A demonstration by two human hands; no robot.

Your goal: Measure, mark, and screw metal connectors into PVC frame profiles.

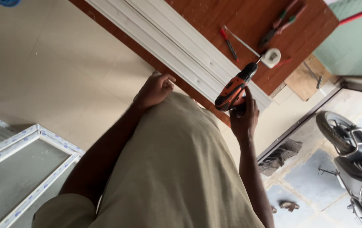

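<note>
Drilling into the white frame strip on the brown table

The right hand (244,116) is wrapped tight around the orange drill (235,89), its tip above the white strip (176,46); the left hand (153,90) presses curled against the strip's near edge. Best to keep the drill square to the strip — a tape measure (271,57) and screwdriver (229,43) lie just beyond it.

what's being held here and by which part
The right hand holds an orange drill by its grip. The left hand rests at the table edge; holding anything cannot be told.
</note>
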